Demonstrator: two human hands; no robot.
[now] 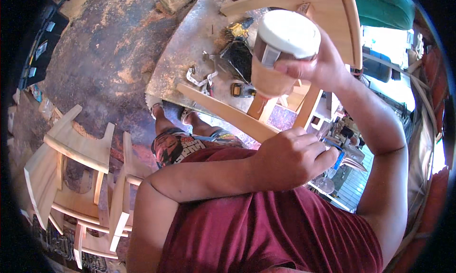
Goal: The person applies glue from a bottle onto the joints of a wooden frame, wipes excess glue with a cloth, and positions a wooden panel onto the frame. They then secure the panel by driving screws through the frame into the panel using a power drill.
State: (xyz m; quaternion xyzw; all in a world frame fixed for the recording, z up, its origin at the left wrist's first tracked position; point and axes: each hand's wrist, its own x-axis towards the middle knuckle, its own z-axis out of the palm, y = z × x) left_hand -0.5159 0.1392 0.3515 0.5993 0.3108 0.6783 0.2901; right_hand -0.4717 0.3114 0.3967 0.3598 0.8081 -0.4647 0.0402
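Note:
My right hand (316,59) grips a round jar (275,80) from its right side, the thumb across its front. The jar has a wide white lid (289,33), a clear upper band with a pale label, and tan contents below. It is raised over a pale wooden chair frame (228,111). Lower down, in front of my chest, my left hand (294,159) is closed in a fist. A small blue piece with a pale tapering end (354,163) shows beside its knuckles; whether the fist holds it is unclear.
On the worn work surface (171,68) lie a yellow-and-black power tool (240,29), a battery pack (242,90) and a white curled strip (199,78). Unfinished wooden chairs (80,149) stand at left on the dusty floor (109,49). A green bundle (384,7) is at far right.

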